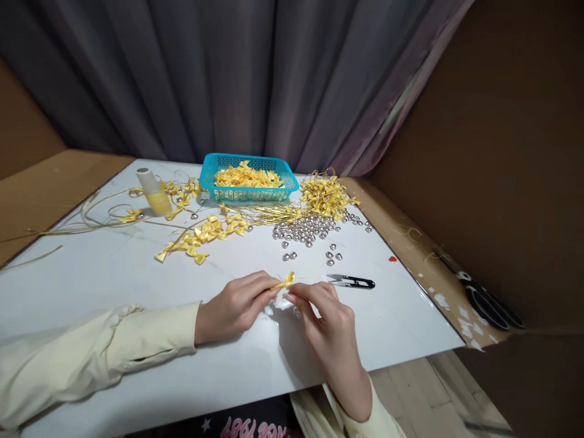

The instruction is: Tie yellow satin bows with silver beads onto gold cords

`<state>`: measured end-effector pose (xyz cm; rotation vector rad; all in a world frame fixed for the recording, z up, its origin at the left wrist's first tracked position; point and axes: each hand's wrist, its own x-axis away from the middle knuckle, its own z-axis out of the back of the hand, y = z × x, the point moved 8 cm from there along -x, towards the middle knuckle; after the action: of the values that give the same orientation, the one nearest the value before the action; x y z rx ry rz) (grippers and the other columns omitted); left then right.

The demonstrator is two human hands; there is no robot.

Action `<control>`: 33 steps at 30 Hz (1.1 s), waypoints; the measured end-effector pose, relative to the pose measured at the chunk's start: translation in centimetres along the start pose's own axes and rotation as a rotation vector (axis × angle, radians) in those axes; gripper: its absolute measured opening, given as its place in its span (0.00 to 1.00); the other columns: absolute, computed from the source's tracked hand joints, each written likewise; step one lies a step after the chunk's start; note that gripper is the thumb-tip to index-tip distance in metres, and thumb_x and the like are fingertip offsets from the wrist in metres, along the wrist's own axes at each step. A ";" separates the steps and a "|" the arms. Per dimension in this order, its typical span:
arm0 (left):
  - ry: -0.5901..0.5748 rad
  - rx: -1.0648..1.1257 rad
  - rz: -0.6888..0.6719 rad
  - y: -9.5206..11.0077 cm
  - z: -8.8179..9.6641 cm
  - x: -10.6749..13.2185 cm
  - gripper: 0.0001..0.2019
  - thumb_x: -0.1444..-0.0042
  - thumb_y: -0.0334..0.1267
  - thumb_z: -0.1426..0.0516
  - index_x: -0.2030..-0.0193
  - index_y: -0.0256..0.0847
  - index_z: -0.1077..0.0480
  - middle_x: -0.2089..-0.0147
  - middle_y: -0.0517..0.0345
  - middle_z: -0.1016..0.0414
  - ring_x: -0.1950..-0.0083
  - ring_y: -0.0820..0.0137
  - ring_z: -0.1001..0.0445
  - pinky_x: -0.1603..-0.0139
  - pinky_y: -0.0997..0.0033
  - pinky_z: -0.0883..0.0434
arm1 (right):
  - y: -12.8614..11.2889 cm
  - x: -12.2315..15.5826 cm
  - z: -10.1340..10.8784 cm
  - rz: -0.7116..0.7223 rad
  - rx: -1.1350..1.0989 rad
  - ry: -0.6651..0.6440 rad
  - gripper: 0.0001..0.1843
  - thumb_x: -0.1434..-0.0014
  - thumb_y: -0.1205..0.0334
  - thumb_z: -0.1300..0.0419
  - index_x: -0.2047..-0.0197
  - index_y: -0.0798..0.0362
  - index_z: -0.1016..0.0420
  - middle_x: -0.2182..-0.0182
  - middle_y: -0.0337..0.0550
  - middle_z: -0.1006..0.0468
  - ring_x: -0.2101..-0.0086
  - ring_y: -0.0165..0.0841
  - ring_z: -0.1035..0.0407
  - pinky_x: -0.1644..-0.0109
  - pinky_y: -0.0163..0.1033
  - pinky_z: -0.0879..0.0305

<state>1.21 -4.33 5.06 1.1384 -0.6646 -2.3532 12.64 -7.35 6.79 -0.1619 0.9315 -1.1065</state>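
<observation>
A small yellow ribbon bow (288,280) is held up over the near part of the white table (182,371). My left hand (239,304) pinches the bow's left side between thumb and fingers. From the right, my right hand (326,319) has thumb and forefinger pressed together close to the bow; what they grip is too small to make out. Bits of white material (278,304) lie beneath the fingers. Just beyond my right hand lies a pair of thread snips (351,281) with a black handle.
Behind stands a blue basket (255,194) of yellow bows. Loose bows (210,231), silver beads (305,228) and a pile of bows with gold cord (325,196) lie before it. A glue bottle (155,193) stands left; black scissors (486,301) lie right, on cardboard.
</observation>
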 end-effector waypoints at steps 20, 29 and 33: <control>-0.190 0.367 0.184 0.3 -1.2 -0.3 0.08 0.40 0.30 0.49 0.63 0.34 0.28 0.69 0.52 0.25 0.71 0.73 0.29 0.70 0.77 0.33 | 3.6 1.3 -4.6 -0.743 -1.160 -0.425 0.24 0.49 0.53 0.34 0.55 0.50 0.40 0.81 0.28 0.33 0.80 0.24 0.43 0.74 0.31 0.47; -0.236 0.370 0.144 1.5 -1.2 -0.5 0.09 0.40 0.32 0.48 0.64 0.33 0.27 0.71 0.51 0.24 0.72 0.72 0.28 0.70 0.75 0.31 | 4.6 1.6 -4.7 -0.874 -1.258 -0.313 0.27 0.59 0.63 0.29 0.58 0.53 0.37 0.85 0.27 0.32 0.84 0.23 0.45 0.79 0.29 0.50; -0.250 0.357 0.083 2.5 -0.9 -0.6 0.10 0.39 0.32 0.49 0.63 0.34 0.26 0.71 0.49 0.24 0.72 0.71 0.28 0.70 0.75 0.30 | 4.9 1.3 -4.6 -0.870 -1.278 -0.263 0.24 0.59 0.65 0.30 0.60 0.53 0.37 0.86 0.25 0.34 0.85 0.21 0.46 0.79 0.28 0.51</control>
<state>2.69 -6.11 6.39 0.9362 -1.2357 -2.3862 12.92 -4.58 0.55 -1.8465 1.2378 -1.0336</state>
